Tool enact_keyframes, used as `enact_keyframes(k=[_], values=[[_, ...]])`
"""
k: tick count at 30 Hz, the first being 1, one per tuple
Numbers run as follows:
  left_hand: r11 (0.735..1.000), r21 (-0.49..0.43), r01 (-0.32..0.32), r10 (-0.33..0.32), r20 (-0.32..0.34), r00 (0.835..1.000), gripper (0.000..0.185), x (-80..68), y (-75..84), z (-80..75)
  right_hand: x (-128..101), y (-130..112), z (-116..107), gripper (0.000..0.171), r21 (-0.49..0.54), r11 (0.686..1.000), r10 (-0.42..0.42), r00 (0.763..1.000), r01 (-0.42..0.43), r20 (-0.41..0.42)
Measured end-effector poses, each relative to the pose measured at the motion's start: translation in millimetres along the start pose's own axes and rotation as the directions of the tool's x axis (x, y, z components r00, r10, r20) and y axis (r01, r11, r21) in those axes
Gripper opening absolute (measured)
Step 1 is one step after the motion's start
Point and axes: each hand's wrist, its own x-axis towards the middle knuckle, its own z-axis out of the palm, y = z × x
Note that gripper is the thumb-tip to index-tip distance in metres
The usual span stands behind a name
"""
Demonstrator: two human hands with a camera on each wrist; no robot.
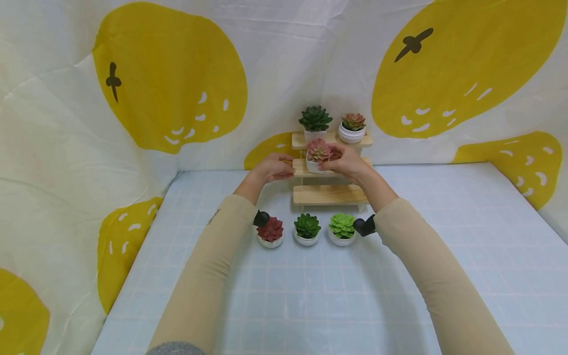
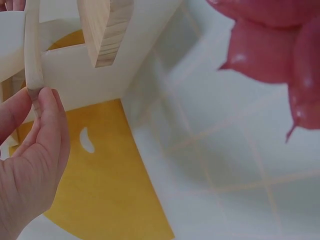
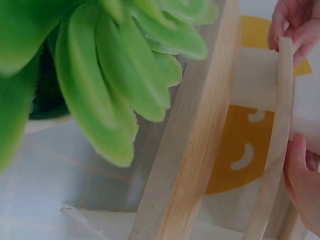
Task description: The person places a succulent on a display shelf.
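Observation:
A pink succulent in a white square pot is at the left part of the middle board of a three-step wooden stand. My right hand grips this pot from the right, fingers around its side. In the right wrist view that hand appears beside the white pot, close over the board. With thumb and fingers my left hand pinches the left end of the same board. The left wrist view shows this hand at the board's rounded end.
On the top board stand a dark green succulent and a reddish one. The lowest board is bare. In front of the stand sit a red succulent, a green one and a light green one, near both wrists.

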Motion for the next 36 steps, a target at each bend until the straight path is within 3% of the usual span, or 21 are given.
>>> enact_keyframes(k=[9,17,36], values=[[1.000,0.006,-0.002,0.002,-0.007,1.000,0.051,-1.2,1.0,1.6,1,0,-1,0.062,0.022,0.999,0.026,1.000,-0.025,-0.016],[1.000,0.012,-0.021,0.021,-0.001,1.000,0.052,-2.1,0.9,1.1,-1,0,-6,0.069,-0.023,1.000,0.009,1.000,-0.009,0.002],[0.999,-0.010,-0.030,0.030,-0.005,1.000,0.051,-0.7,-1.9,1.0,-23,5,-29,0.061,-0.068,0.998,-0.011,0.998,0.016,0.066]])
